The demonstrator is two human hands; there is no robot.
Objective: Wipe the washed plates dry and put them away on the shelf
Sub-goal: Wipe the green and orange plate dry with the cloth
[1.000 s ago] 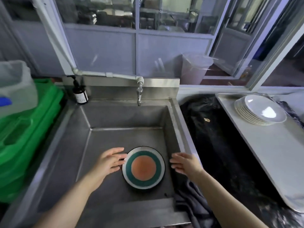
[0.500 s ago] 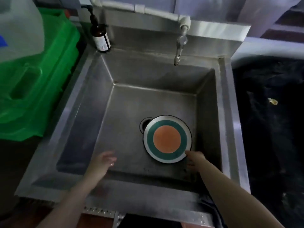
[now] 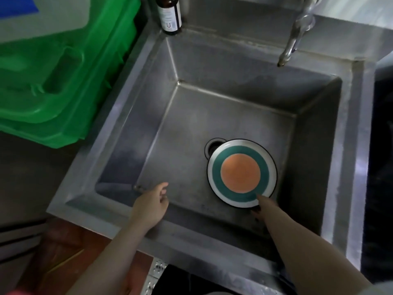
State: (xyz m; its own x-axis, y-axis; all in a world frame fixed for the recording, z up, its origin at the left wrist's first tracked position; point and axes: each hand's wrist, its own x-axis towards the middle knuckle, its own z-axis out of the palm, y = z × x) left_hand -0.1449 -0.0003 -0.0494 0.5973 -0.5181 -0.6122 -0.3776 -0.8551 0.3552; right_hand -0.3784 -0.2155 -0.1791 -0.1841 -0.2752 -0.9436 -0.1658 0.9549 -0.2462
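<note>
A round plate (image 3: 240, 172) with an orange centre, a teal ring and a white rim lies on the floor of the steel sink (image 3: 212, 111), partly covering the drain (image 3: 212, 146). My right hand (image 3: 262, 206) is at the plate's near edge, with the thumb on the rim and the fingers tucked under it. My left hand (image 3: 152, 204) hovers over the sink's front left, fingers loosely curled, holding nothing, well apart from the plate.
A tap (image 3: 295, 37) hangs over the sink's back right. A brown bottle (image 3: 170, 15) stands at the back left corner. Stacked green plastic crates (image 3: 53, 71) sit left of the sink. A dark surface borders the sink on the right.
The view has tilted down and closed in on the sink. My right hand has dropped to the plate's near rim and taken hold of it. My left hand has drawn back from the plate.
</note>
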